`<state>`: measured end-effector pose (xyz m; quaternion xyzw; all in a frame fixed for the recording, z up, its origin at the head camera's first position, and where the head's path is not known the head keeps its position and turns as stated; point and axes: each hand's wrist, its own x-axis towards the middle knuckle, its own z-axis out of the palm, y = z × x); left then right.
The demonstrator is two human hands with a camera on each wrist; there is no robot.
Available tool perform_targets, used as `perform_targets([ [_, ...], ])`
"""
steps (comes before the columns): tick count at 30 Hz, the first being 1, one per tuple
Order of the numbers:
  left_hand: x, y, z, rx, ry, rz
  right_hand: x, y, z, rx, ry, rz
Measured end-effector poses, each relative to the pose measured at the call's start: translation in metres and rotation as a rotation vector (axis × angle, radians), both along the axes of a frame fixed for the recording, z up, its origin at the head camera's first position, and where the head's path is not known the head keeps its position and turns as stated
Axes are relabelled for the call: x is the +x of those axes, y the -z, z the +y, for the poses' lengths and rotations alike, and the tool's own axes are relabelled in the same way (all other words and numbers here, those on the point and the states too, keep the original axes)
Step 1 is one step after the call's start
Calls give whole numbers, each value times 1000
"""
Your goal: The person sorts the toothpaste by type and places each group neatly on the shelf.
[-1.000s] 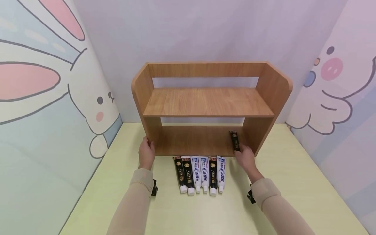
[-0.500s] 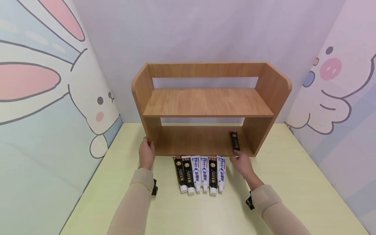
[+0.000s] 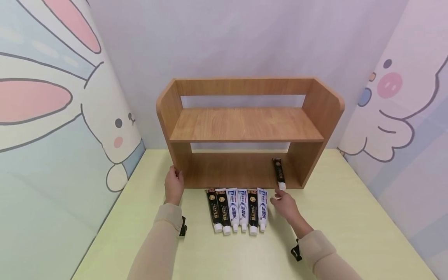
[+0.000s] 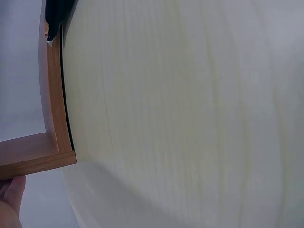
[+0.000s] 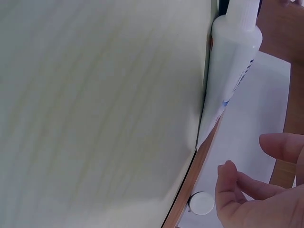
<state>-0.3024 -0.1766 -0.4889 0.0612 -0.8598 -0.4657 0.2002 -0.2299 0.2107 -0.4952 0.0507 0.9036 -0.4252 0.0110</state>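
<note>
A black toothpaste tube [image 3: 279,171] lies on the lower board of the wooden shelf [image 3: 246,124], near its right side, its white cap [image 5: 202,203] at the front edge. Just in front of that cap is my right hand [image 3: 285,204], thumb and fingers apart with nothing between them. My left hand [image 3: 174,186] rests against the outside of the shelf's left panel; in the left wrist view its fingers [image 4: 15,192] touch the panel's outer face. Between the hands, several black and white toothpaste tubes [image 3: 243,212] lie side by side on the table, caps toward me.
The pale yellow table [image 3: 224,256] extends around the shelf. A plain curtain-like wall [image 3: 245,39] stands behind it, with cartoon-printed walls [image 3: 35,175] at the sides. The upper board [image 3: 245,122] overhangs the lower compartment.
My right hand has let go of the black toothpaste tube and drawn back toward me, uncovering the white cap. The left hand stays at the left panel; the head view has tilted slightly.
</note>
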Motion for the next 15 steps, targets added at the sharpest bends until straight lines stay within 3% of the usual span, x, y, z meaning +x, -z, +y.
perform_targets([
  [15,0,2,0,-15,0,25,21,-1,-12,44,-20,-100],
])
